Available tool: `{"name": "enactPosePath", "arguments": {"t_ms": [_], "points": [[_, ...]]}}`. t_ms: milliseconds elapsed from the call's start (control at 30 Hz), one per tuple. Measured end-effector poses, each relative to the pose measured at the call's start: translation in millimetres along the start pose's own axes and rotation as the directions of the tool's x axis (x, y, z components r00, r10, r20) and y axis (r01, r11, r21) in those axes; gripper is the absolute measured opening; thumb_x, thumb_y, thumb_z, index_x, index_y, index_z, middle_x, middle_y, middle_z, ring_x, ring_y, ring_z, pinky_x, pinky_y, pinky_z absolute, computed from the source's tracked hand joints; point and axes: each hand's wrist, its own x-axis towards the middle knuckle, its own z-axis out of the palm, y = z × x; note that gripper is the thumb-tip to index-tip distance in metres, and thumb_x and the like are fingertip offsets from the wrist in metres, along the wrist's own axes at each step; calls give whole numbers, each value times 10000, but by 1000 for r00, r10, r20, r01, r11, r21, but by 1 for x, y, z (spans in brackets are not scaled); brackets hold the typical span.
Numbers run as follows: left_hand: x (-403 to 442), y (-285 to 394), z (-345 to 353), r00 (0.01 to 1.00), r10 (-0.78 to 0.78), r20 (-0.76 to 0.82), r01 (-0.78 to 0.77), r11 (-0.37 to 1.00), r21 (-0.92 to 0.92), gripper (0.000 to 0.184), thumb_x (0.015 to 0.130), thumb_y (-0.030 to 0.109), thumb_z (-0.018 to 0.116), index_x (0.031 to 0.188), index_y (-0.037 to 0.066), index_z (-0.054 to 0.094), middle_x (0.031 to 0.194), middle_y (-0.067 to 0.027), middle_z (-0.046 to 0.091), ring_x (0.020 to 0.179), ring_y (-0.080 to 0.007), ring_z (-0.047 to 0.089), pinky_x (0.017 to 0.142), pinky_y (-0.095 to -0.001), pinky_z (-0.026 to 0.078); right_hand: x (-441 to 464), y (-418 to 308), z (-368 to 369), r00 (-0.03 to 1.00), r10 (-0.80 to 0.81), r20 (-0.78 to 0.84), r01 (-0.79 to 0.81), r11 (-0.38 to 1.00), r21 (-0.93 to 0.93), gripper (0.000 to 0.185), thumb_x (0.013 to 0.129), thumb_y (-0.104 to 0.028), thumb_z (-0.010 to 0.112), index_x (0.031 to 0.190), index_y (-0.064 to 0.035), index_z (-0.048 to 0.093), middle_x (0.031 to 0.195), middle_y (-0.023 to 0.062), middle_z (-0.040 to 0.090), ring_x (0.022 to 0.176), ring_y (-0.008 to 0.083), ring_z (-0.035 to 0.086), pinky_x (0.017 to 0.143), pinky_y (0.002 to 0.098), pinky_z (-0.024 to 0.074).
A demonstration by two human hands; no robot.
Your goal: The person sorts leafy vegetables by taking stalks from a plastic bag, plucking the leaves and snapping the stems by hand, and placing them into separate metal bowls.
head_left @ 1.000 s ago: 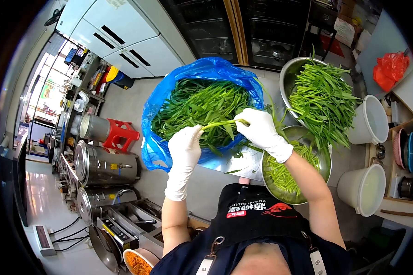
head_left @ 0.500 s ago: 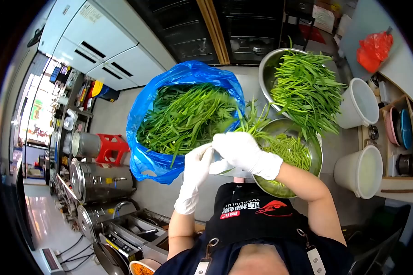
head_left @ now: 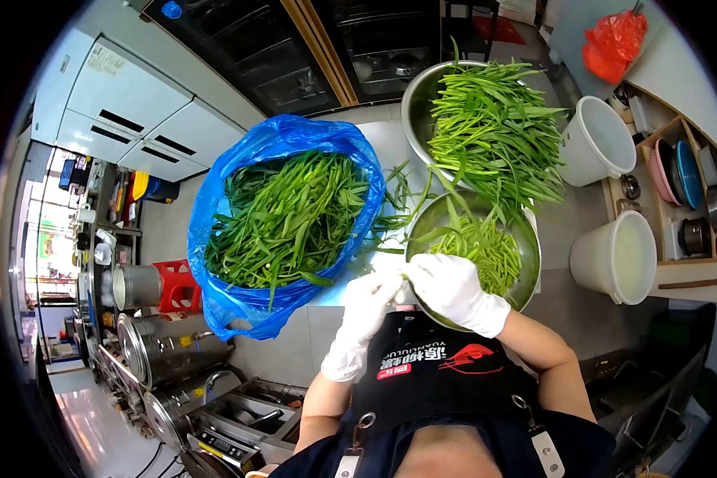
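My left hand (head_left: 368, 309), in a white glove, is closed with its fingertips against my right hand near the table's front edge. My right hand (head_left: 454, 293), also gloved, pinches a green stem whose leaves reach over the lower bowl. That metal bowl (head_left: 531, 267) holds cut green stem pieces (head_left: 494, 259) and sits beneath and beyond my right hand. What my left fingertips grip is too small to make out. Left of the hands, a blue plastic bag (head_left: 203, 239) is full of leafy greens (head_left: 295, 215).
A larger metal bowl (head_left: 413, 107) heaped with long greens (head_left: 494, 127) stands behind the small one. Loose leaves lie on the metal table (head_left: 334, 296). White buckets (head_left: 616, 256) stand at the right; steel pots (head_left: 167, 346) and a red stool (head_left: 179, 285) are at the left.
The view has swung right. Both hands have come nearer my body and the lower bowl, away from the blue bag. The stem stretched between them earlier is now mostly hidden by my right hand.
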Motion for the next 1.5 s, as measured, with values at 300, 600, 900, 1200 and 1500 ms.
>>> {"name": "enactPosePath", "arguments": {"t_ms": [300, 600, 900, 1200, 1500], "points": [[38, -33, 44, 916, 162, 368, -230, 962, 149, 250, 958, 173, 550, 1121, 48, 693, 846, -33, 663, 756, -129, 589, 720, -269, 486, -53, 60, -52, 507, 843, 180, -699, 280, 658, 124, 892, -75, 604, 952, -11, 692, 893, 33, 707, 695, 79, 579, 616, 233, 457], [139, -44, 23, 896, 411, -167, -256, 786, 563, 181, 865, 192, 669, 918, 24, 714, 874, -143, 689, 798, -294, 668, 733, -361, 513, -119, 101, -122, 564, 823, -74, -433, 371, 821, 193, 945, -153, 590, 995, 32, 616, 920, 130, 670, 865, 191, 617, 887, 326, 463], [228, -112, 27, 987, 158, 33, -98, 420, 902, 179, 754, 221, 658, 769, 56, 728, 739, -199, 669, 706, -370, 670, 679, -445, 536, -117, 81, -92, 565, 819, 98, -297, 91, 950, 179, 968, -156, 527, 993, 18, 560, 861, 125, 626, 808, 242, 629, 894, 434, 517], [149, -55, 3, 903, 344, -257, -93, 742, 664, 211, 824, 180, 665, 898, -10, 721, 786, -177, 700, 707, -278, 689, 664, -353, 517, -102, 83, -66, 549, 786, 284, -361, -84, 929, 164, 974, -146, 516, 983, 2, 586, 710, 48, 562, 560, 125, 511, 534, 258, 443], [66, -12, -20, 973, 87, -212, -106, 991, -77, 151, 902, 144, 630, 923, 20, 712, 772, 9, 664, 582, -27, 491, 524, -180, 360, -15, 54, -30, 609, 646, 460, -565, -53, 823, 116, 914, -120, 626, 962, -17, 649, 643, -28, 525, 497, 42, 429, 452, 202, 332]]}}
